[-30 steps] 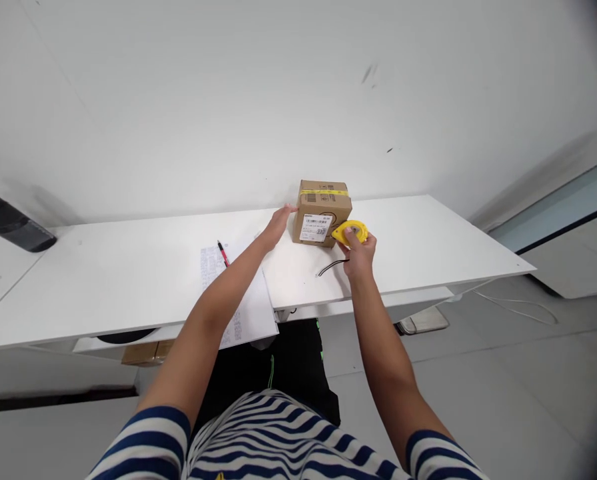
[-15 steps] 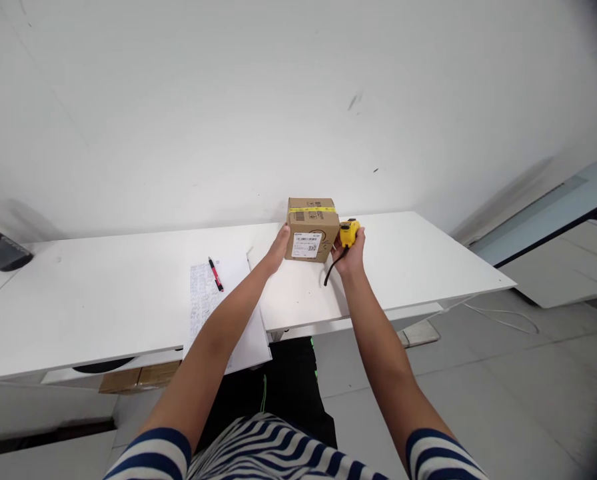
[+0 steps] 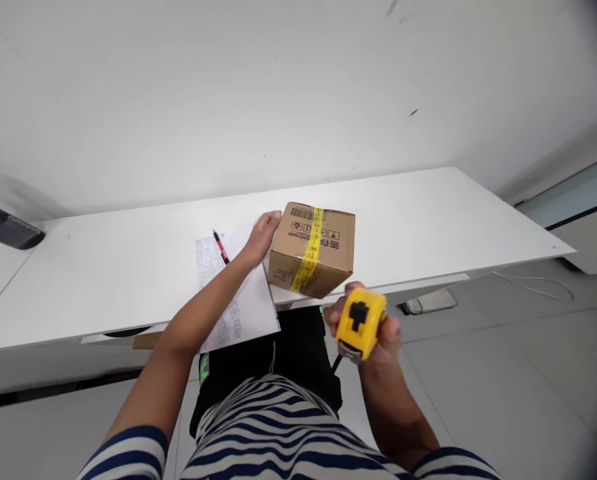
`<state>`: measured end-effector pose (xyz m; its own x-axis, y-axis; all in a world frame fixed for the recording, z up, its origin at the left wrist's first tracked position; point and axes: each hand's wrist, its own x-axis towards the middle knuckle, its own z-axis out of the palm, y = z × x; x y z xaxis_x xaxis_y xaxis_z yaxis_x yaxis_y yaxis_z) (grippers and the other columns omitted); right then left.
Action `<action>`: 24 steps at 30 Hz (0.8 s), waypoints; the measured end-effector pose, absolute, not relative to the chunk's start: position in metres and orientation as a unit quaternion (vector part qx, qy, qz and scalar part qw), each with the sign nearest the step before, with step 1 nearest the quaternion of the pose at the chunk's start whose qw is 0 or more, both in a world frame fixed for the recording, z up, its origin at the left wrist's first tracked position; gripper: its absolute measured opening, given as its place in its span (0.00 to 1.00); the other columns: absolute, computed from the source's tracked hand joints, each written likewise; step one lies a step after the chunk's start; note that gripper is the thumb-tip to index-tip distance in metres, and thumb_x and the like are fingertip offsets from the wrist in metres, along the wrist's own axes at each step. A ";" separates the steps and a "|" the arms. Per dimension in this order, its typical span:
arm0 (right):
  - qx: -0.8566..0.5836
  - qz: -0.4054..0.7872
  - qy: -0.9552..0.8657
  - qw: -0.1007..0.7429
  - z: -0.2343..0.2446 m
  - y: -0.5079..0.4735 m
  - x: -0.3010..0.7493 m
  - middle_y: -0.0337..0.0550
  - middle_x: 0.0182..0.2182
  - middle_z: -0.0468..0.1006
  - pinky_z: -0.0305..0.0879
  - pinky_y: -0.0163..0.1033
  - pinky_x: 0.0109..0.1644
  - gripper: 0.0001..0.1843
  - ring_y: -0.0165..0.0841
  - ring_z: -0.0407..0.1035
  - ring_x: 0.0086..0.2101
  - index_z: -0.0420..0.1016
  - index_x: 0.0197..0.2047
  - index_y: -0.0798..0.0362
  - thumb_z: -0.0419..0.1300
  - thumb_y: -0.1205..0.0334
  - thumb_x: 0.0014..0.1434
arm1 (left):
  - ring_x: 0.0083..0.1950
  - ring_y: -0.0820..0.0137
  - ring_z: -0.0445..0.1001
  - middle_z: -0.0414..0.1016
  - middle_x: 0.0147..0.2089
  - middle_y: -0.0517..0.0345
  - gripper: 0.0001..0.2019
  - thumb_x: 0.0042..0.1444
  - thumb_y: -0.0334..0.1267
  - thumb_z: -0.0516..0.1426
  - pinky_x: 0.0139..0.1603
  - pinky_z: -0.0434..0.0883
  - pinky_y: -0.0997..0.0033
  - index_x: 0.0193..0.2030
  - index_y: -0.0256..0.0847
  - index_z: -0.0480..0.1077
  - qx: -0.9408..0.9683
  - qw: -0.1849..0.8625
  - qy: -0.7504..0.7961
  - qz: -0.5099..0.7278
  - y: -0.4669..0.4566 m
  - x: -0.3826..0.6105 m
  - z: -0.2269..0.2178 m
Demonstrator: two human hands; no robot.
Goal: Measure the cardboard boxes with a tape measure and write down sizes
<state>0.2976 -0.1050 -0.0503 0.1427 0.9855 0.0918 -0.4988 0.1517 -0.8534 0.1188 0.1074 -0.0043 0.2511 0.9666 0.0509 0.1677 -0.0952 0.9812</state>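
A brown cardboard box [image 3: 312,248] with yellow printed tape stands on the white table near its front edge, turned at an angle. My left hand [image 3: 265,235] is beside the box's left face, fingers loosely extended near its back corner; whether they press on it is hard to see. Nothing is gripped in that hand. My right hand [image 3: 386,340] is closed around a yellow tape measure [image 3: 361,323], raised in front of the table edge and apart from the box. A dark wrist strap hangs below the tape measure, and no blade shows pulled out.
Left of the box, handwritten paper sheets [image 3: 251,312] lie over the table's [image 3: 128,267] front edge, with a red and black pen [image 3: 221,247] on them. A dark object [image 3: 6,227] stands at the far left. A white wall rises behind the table.
My right hand has drawn back from the box toward me with the tape measure. The box has turned and come nearer the front edge, and its labelled side no longer shows.
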 end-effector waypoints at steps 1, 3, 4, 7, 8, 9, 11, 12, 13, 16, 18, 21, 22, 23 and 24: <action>-0.344 0.506 -0.376 0.696 -0.042 -0.101 0.304 0.39 0.27 0.80 0.73 0.42 0.23 0.40 0.38 0.75 0.24 0.74 0.49 0.41 0.65 0.19 0.46 | 0.65 0.60 0.75 0.77 0.63 0.46 0.26 0.68 0.63 0.52 0.66 0.72 0.57 0.57 0.44 0.72 0.615 0.446 0.466 0.453 0.099 0.117 0.002; -0.333 0.395 -0.426 0.743 -0.023 -0.091 0.314 0.37 0.28 0.79 0.71 0.39 0.21 0.38 0.35 0.74 0.23 0.71 0.49 0.41 0.67 0.22 0.48 | 0.58 0.63 0.76 0.79 0.56 0.48 0.22 0.68 0.62 0.54 0.61 0.73 0.58 0.50 0.45 0.72 0.603 0.335 0.454 0.564 0.074 0.110 0.018; -0.327 0.334 -0.450 0.761 -0.013 -0.085 0.316 0.36 0.29 0.79 0.71 0.38 0.22 0.37 0.35 0.75 0.24 0.71 0.50 0.42 0.69 0.25 0.49 | 0.53 0.65 0.77 0.79 0.50 0.50 0.22 0.68 0.62 0.53 0.58 0.73 0.59 0.45 0.44 0.72 0.608 0.287 0.424 0.606 0.058 0.105 0.027; -0.300 0.177 -0.537 0.769 0.015 -0.073 0.307 0.38 0.36 0.83 0.78 0.40 0.29 0.34 0.36 0.80 0.30 0.70 0.53 0.41 0.77 0.38 0.50 | 0.36 0.70 0.71 0.72 0.33 0.56 0.28 0.69 0.65 0.49 0.40 0.72 0.66 0.32 0.42 0.68 0.730 0.330 0.297 0.520 0.006 0.089 0.060; -0.279 0.144 -0.573 0.757 0.022 -0.070 0.301 0.39 0.39 0.84 0.80 0.41 0.32 0.34 0.37 0.82 0.33 0.69 0.54 0.41 0.78 0.42 0.50 | 0.34 0.71 0.70 0.71 0.32 0.58 0.28 0.69 0.65 0.51 0.36 0.69 0.67 0.31 0.42 0.67 0.760 0.379 0.272 0.453 -0.008 0.084 0.070; -0.251 0.121 -0.611 0.741 0.028 -0.068 0.296 0.40 0.41 0.86 0.82 0.43 0.34 0.36 0.39 0.83 0.35 0.69 0.56 0.40 0.78 0.43 0.50 | 0.32 0.73 0.67 0.69 0.31 0.59 0.26 0.67 0.64 0.54 0.33 0.67 0.69 0.31 0.42 0.67 0.777 0.422 0.262 0.386 -0.019 0.081 0.079; -0.204 0.103 -0.670 0.707 0.036 -0.066 0.288 0.41 0.45 0.87 0.84 0.45 0.36 0.38 0.41 0.85 0.39 0.67 0.59 0.36 0.79 0.44 0.49 | 0.31 0.75 0.64 0.67 0.31 0.62 0.25 0.63 0.63 0.60 0.30 0.64 0.72 0.32 0.41 0.66 0.776 0.504 0.253 0.284 -0.027 0.075 0.092; -0.195 0.101 -0.684 0.696 0.038 -0.065 0.285 0.40 0.46 0.87 0.85 0.45 0.36 0.39 0.41 0.85 0.40 0.67 0.59 0.35 0.79 0.45 0.49 | 0.31 0.76 0.63 0.66 0.31 0.62 0.24 0.62 0.62 0.61 0.30 0.63 0.73 0.33 0.41 0.66 0.765 0.539 0.251 0.249 -0.027 0.074 0.096; -0.192 0.102 -0.690 0.690 0.038 -0.065 0.284 0.40 0.46 0.87 0.85 0.45 0.37 0.40 0.41 0.86 0.40 0.67 0.60 0.34 0.80 0.46 0.48 | 0.32 0.76 0.64 0.67 0.33 0.62 0.24 0.62 0.61 0.62 0.31 0.64 0.73 0.35 0.41 0.66 0.751 0.571 0.246 0.222 -0.024 0.073 0.098; -0.190 0.110 -0.691 0.688 0.035 -0.066 0.284 0.42 0.48 0.88 0.87 0.46 0.42 0.41 0.41 0.86 0.43 0.67 0.61 0.37 0.80 0.49 0.48 | 0.34 0.77 0.66 0.68 0.35 0.62 0.24 0.60 0.62 0.64 0.34 0.66 0.74 0.38 0.40 0.68 0.711 0.646 0.227 0.160 -0.013 0.076 0.099; -0.190 0.095 -0.693 0.689 0.031 -0.068 0.287 0.44 0.49 0.87 0.87 0.47 0.44 0.42 0.41 0.86 0.45 0.68 0.60 0.41 0.81 0.50 0.47 | 0.32 0.78 0.65 0.67 0.32 0.64 0.25 0.57 0.61 0.66 0.32 0.64 0.75 0.36 0.40 0.67 0.696 0.664 0.228 0.151 -0.007 0.080 0.097; -0.227 0.062 -0.679 0.695 0.023 -0.071 0.301 0.44 0.48 0.87 0.86 0.48 0.45 0.40 0.41 0.85 0.45 0.70 0.58 0.42 0.82 0.51 0.46 | 0.28 0.79 0.62 0.66 0.27 0.65 0.24 0.55 0.57 0.69 0.29 0.61 0.76 0.30 0.40 0.66 0.696 0.647 0.255 0.178 0.010 0.081 0.095; -0.245 0.047 -0.659 0.709 0.020 -0.072 0.311 0.43 0.47 0.86 0.86 0.49 0.45 0.39 0.41 0.85 0.44 0.70 0.57 0.42 0.82 0.49 0.46 | 0.27 0.79 0.62 0.65 0.27 0.65 0.23 0.55 0.56 0.69 0.28 0.61 0.77 0.30 0.40 0.67 0.695 0.635 0.271 0.201 0.020 0.080 0.094; -0.271 0.032 -0.628 0.728 0.016 -0.073 0.322 0.42 0.46 0.85 0.86 0.50 0.46 0.38 0.41 0.84 0.44 0.71 0.56 0.42 0.81 0.48 0.46 | 0.27 0.79 0.63 0.65 0.26 0.65 0.22 0.55 0.55 0.68 0.28 0.62 0.76 0.29 0.40 0.67 0.689 0.624 0.288 0.232 0.033 0.078 0.094; -0.312 0.034 -0.598 0.737 0.011 -0.073 0.335 0.43 0.47 0.84 0.85 0.50 0.47 0.38 0.41 0.83 0.45 0.71 0.56 0.42 0.80 0.45 0.47 | 0.27 0.79 0.63 0.65 0.26 0.65 0.21 0.56 0.54 0.68 0.28 0.63 0.76 0.29 0.40 0.68 0.677 0.613 0.305 0.269 0.047 0.075 0.093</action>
<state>0.3350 -0.0727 0.0115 0.2819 0.4227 0.8613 0.3237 0.8032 -0.5001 0.0746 0.0473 0.0929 0.6691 0.7431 -0.0096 0.0827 -0.0616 0.9947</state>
